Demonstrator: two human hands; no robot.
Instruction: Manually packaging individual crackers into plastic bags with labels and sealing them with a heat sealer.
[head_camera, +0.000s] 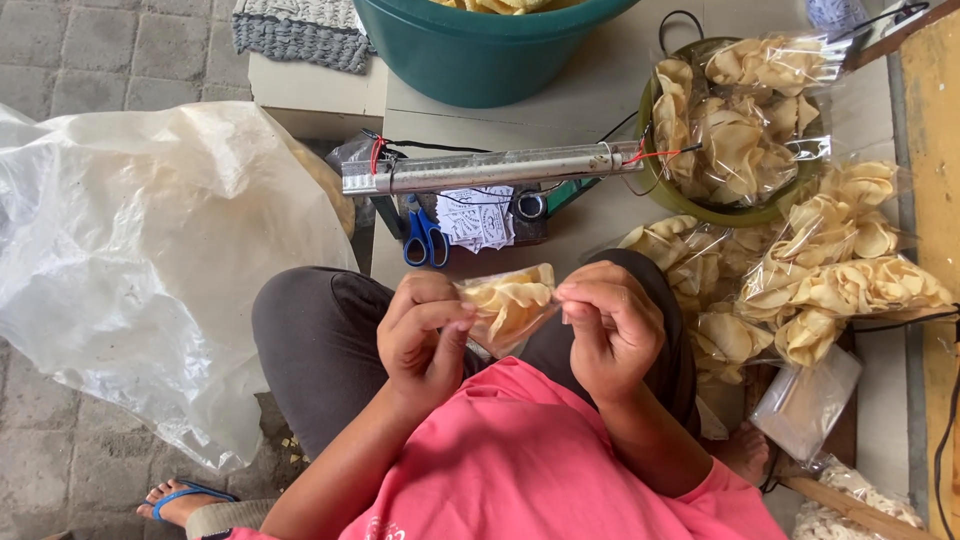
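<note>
So you're mid-pack on this one. Going left to right: the big crumpled plastic sack (140, 260) sits off on the floor, nowhere near your hands. Your left hand (422, 335) is curled up, thumb and fingers pinching the left edge of the small cracker bag (508, 305). That bag hangs between both hands, just over your lap and in front of the long metal sealer bar (490, 168). Your right hand (612, 325) is closed too, fingertips pinching the bag's right edge, so the mouth looks pulled taut between the two grips.

Both forearms come up from your sides with elbows bent, wrists turned inward toward each other, hands at about the same height.

My read is you're flattening the open end, and the next move calls for keeping that edge straight and free of crumbs on its way to the bar. Further right, the filled cracker packs (830, 270) are heaped up, some in the green bowl (700, 208).
</note>
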